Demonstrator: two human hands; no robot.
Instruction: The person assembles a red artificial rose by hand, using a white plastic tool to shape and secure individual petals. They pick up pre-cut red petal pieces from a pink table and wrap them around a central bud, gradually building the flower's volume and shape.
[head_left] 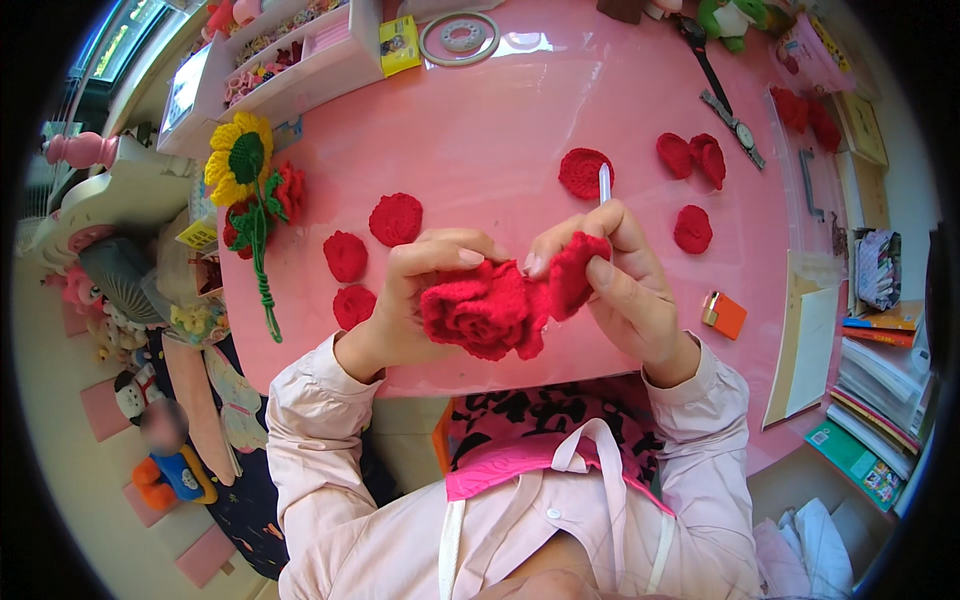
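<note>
My left hand (405, 285) is closed around the side of a red crocheted rose (485, 315), whose layered petals curl about its centre. Against the rose's right edge, my right hand (635, 295) pinches a red crocheted petal (577, 275) between thumb and fingers. A white pointed stick (605, 183) shows just beyond the right knuckles; whether that hand grips it is hidden. Loose red crocheted pieces lie on the pink table (480, 130): several round ones, among them one at the left (396, 219), one beyond my right hand (582, 172) and one to its right (692, 229).
A yellow crocheted sunflower (237, 160) with a green stem lies at the left. An orange lighter (724, 315) rests right of my hand. Farther back are a white organizer (300, 85), a ring-shaped object (459, 38) and a wristwatch (738, 130). Stacked books (875, 400) stand at the right.
</note>
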